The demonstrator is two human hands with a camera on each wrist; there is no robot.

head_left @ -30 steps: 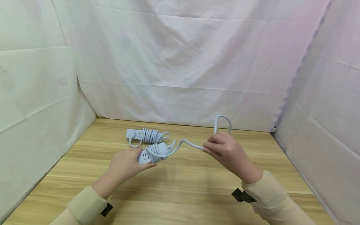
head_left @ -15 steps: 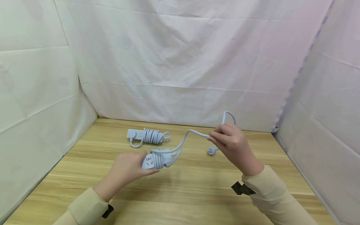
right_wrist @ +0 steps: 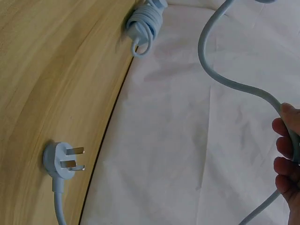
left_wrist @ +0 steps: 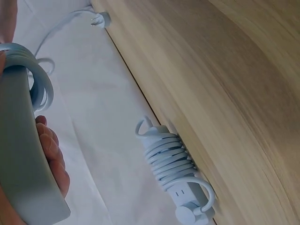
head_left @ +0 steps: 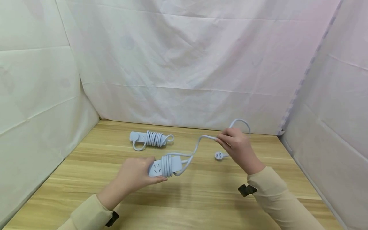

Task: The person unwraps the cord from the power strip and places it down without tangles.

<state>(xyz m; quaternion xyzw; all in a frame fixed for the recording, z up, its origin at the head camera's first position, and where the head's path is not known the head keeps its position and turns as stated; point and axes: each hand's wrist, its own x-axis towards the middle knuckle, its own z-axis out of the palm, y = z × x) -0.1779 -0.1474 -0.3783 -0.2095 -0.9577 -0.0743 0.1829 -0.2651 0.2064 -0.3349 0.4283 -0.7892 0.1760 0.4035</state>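
My left hand (head_left: 135, 174) grips the socket end of a white power strip (head_left: 155, 168), whose cord is wound several times around its body. In the left wrist view the strip's smooth back (left_wrist: 28, 154) shows, with fingers (left_wrist: 52, 152) curled along its edge. My right hand (head_left: 237, 147) pinches the loose cord (head_left: 198, 143) to the right, above the table. The cord loops up behind this hand, and its three-pin plug (head_left: 218, 156) is just left of the hand. In the right wrist view the plug (right_wrist: 60, 160) shows its prongs, and the cord (right_wrist: 239, 86) runs into my fingers.
A second white power strip (head_left: 140, 137), with its cord wound around it, lies on the wooden table (head_left: 201, 198) behind my left hand. White cloth (head_left: 184, 64) hangs at the back and both sides of the table.
The held strip has moved slightly right and nearer to me. My right hand has shifted right with the cord, and the plug, hidden a second ago, is now in view.
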